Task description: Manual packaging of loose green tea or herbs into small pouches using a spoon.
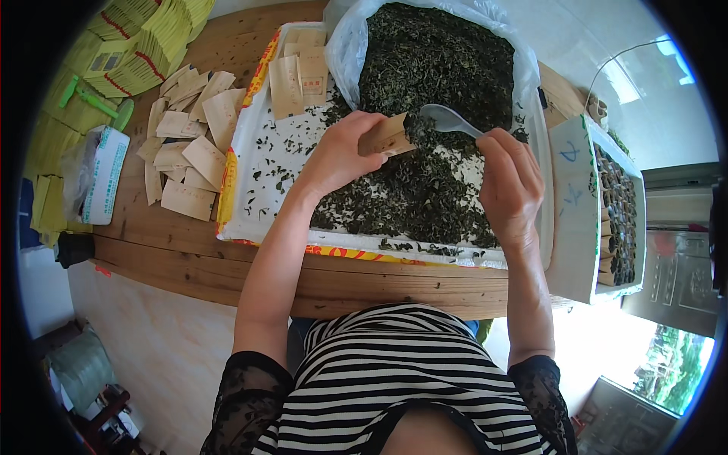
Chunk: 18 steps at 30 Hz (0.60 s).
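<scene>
My left hand [344,151] grips a small brown paper packet [388,136], its mouth turned right towards the loose dried tea leaves. In my right hand [512,182] is a spoon [452,120], held by its handle, with its bowl just right of and above the packet's mouth. Beneath both hands lies a white foam tray [284,199] strewn with dark dried leaves [415,193]. A clear plastic bag [347,51] full of the same leaves [438,57] lies open at the tray's far side. Several paper packets [286,85] rest in the tray's far left corner.
Left of the tray, a heap of brown packets [193,128] covers part of the wooden table [170,250]. Farther left are stacked yellow packages [142,51], a green plastic tool [94,102] and a white box [105,176]. On the right stands a foam box [574,199] with packets in rows.
</scene>
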Available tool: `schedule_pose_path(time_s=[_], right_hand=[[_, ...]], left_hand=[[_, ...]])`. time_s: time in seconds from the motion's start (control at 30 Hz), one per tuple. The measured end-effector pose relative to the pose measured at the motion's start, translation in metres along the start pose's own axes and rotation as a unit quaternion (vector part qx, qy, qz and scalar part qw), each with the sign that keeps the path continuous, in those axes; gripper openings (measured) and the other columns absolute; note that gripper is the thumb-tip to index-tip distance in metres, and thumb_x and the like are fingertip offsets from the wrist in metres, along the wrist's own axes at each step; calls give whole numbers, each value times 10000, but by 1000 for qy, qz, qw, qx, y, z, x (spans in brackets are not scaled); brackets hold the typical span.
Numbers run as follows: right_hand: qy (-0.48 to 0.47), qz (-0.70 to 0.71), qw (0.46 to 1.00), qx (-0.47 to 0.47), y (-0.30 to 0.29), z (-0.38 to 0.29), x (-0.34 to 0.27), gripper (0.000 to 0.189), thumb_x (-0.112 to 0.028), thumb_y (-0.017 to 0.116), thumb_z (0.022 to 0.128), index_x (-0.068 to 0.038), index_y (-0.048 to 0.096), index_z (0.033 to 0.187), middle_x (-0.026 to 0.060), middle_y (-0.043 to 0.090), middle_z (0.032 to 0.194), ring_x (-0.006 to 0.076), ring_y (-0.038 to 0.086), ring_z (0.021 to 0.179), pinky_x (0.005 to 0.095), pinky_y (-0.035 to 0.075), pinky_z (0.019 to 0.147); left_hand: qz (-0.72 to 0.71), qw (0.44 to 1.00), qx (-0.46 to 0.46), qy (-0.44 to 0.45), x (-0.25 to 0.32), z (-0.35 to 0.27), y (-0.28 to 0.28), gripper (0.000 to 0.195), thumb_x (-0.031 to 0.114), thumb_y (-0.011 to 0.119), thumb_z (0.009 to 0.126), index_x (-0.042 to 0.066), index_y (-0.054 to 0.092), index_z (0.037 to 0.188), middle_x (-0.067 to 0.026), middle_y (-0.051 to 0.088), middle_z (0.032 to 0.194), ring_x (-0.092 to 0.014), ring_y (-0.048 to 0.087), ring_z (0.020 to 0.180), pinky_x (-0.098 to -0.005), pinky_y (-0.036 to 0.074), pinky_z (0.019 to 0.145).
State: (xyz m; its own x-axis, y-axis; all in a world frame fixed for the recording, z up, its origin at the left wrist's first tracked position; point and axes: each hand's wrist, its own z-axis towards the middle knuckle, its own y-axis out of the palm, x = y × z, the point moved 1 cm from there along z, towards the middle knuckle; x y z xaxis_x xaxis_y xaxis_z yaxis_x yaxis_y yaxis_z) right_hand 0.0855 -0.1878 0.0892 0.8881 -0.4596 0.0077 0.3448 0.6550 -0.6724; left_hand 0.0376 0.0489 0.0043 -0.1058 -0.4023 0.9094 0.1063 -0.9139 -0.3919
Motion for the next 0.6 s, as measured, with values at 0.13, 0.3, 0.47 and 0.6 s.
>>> schedule_pose_path(time_s=[0.13, 0.3, 0.47, 0.6], right_hand=[[-52, 95, 990, -90, 12, -5, -18, 275, 154, 633, 723, 9, 665, 955, 145, 679, 975, 305, 666, 842, 358, 544, 719], [93, 96, 991, 1, 0, -11, 0, 233, 151, 630, 802, -13, 676, 960, 128, 691, 986, 272, 680, 803, 334, 550, 711], [138, 27, 982, -122, -22, -45, 30, 182, 125, 619, 820, -5, 644, 943, 127, 672, 965, 301, 666, 828, 343, 531, 705], [140, 17, 977, -159, -20, -67, 26, 186, 129, 610, 813, -5, 636, 940, 132, 667, 962, 319, 660, 843, 355, 531, 719]], left_hand=[[2, 999, -24, 41, -5, 0, 1, 541, 108, 752, 778, 46, 572, 1285, -54, 603, 1173, -180, 592, 1061, -312, 485, 889], [51, 998, -2, 44, -3, -2, -8, 508, 107, 744, 775, 44, 589, 1255, -59, 611, 1148, -200, 604, 1043, -327, 491, 879], [276, 960, -38, 29, 5, -14, -26, 511, 26, 684, 711, 11, 595, 1215, -133, 599, 1114, -330, 589, 1065, -383, 496, 888], [383, 918, -99, 10, 7, -18, -23, 492, 26, 673, 715, 2, 592, 1200, -125, 596, 1098, -317, 585, 1071, -403, 498, 896]])
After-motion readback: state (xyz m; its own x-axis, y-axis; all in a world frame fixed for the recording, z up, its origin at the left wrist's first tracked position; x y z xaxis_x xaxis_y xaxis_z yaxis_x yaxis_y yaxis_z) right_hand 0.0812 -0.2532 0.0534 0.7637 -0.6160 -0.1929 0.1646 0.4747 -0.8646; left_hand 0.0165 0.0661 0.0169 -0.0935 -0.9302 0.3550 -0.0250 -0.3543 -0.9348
